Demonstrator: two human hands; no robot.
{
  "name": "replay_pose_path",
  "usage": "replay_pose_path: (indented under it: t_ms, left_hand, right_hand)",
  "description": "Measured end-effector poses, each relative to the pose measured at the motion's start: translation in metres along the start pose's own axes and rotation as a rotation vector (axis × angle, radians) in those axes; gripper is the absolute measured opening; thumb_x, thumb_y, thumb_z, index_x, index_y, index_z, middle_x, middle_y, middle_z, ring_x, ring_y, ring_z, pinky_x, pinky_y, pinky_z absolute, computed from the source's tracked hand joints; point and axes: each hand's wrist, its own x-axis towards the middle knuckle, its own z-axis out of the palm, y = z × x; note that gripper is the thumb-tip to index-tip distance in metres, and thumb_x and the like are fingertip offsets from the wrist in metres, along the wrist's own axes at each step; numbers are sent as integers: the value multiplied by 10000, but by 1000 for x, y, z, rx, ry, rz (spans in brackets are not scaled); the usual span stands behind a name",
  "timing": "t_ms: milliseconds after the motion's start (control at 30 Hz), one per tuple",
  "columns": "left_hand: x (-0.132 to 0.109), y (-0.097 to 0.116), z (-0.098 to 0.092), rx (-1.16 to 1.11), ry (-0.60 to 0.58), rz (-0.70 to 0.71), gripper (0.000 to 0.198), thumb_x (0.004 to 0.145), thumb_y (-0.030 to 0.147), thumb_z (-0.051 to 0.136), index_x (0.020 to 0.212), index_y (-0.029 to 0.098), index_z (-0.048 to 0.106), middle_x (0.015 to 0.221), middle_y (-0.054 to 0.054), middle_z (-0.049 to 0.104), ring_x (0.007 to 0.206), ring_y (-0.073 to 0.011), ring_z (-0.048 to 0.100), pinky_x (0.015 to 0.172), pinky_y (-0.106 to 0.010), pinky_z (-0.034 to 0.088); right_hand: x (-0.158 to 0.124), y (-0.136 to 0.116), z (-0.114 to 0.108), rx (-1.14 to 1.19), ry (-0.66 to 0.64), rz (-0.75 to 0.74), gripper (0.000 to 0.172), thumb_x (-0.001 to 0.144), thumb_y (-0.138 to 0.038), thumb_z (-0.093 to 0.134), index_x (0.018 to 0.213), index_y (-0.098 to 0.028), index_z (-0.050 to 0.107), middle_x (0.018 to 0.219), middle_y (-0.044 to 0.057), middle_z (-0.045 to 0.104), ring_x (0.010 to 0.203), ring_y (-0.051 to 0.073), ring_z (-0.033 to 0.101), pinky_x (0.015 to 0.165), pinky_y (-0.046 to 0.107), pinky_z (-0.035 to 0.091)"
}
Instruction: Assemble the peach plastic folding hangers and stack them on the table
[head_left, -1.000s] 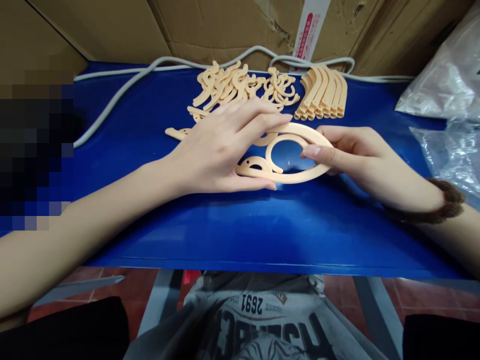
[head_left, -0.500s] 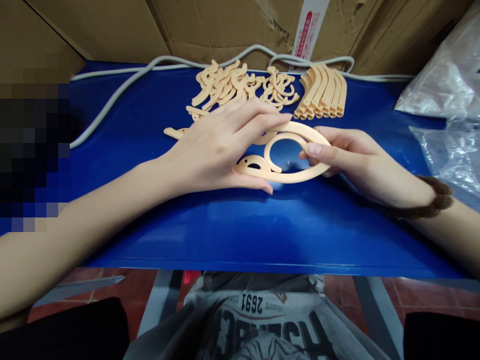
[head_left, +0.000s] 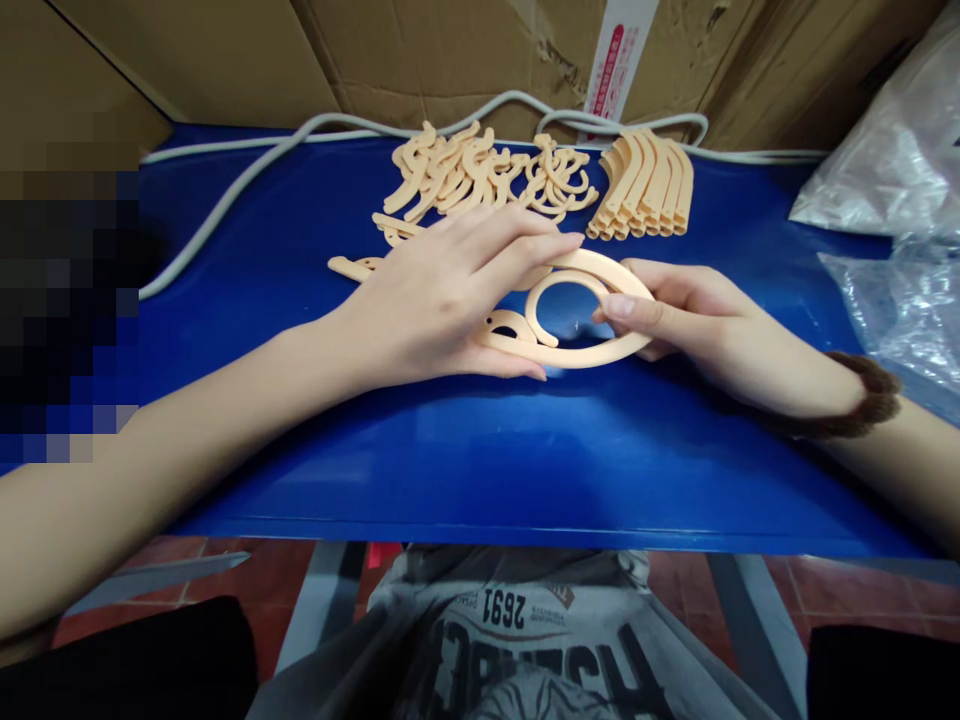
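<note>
Blue table (head_left: 480, 450), cardboard (head_left: 450, 60) behind. Cream curved piece (head_left: 585, 357) over table, between both hands: right hand (head_left: 690, 310) pinching rounded end, left hand (head_left: 450, 295) gripping both edges, fingers one side, thumb other. Even pressure seems best. Farther back: loose curved parts (head_left: 450, 180), neat stack (head_left: 649, 185).

White cable (head_left: 330, 118) before cardboard (head_left: 465, 50); plastic bag (head_left: 862, 190) at right.

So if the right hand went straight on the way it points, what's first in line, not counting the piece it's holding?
Most likely the left hand, which faces the right hand across the cream curved piece; exact depth is unclear from this single view.
</note>
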Motion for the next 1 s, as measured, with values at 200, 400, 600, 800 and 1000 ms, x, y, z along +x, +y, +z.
replay_pose_path:
  t_ms: [200, 400, 600, 800, 1000]
  left_hand:
    - [0, -8, -26, -1, -2, -125, 878, 982, 705, 651, 1586, 92, 477, 1535, -204, 548, 1434, -388, 511, 1237, -554, 442]
    - [-14, -72, -65, 48, -226, -257, 1003, 886, 833, 648, 1605, 143, 529, 1419, -113, 614, 1217, -314, 613, 1128, -570, 509]
    - [-45, -120, -69, -17, -341, -290, 1016, 774, 759, 844, 1581, 202, 578, 1512, -70, 670, 1192, -296, 641, 1195, -566, 472]
    - [-48, -119, -66, -87, -396, -410, 1130, 717, 880, 771, 1562, 150, 594, 1546, -103, 639, 1273, -356, 608, 1248, -623, 353]
    - [-52, -130, -61, -80, -361, -305, 1029, 775, 804, 803, 1595, 228, 567, 1566, -61, 639, 1202, -320, 608, 1208, -644, 421]
  right_hand:
    - [2, 6, -5, -7, 128, -39, 519, 1072, -729, 411, 1007, -250, 600, 674, -16, 506, 563, 148, 405, 510, 318, 297]
    - [3, 13, -11, -380, 179, -174, 456, 1096, -638, 434, 1065, -255, 679, 809, 29, 685, 715, 203, 619, 690, 362, 463]
    - [4, 14, -13, -610, 68, -220, 424, 1078, -569, 504, 1088, -212, 732, 969, 64, 794, 810, 231, 713, 741, 361, 477]
    - [5, 15, -13, -668, 31, -245, 380, 1062, -541, 536, 1058, -223, 744, 860, 41, 760, 741, 215, 677, 704, 349, 453]
    - [5, 17, -14, -663, 23, -246, 372, 1065, -523, 545, 1074, -206, 741, 824, 29, 726, 711, 197, 645, 704, 347, 439]
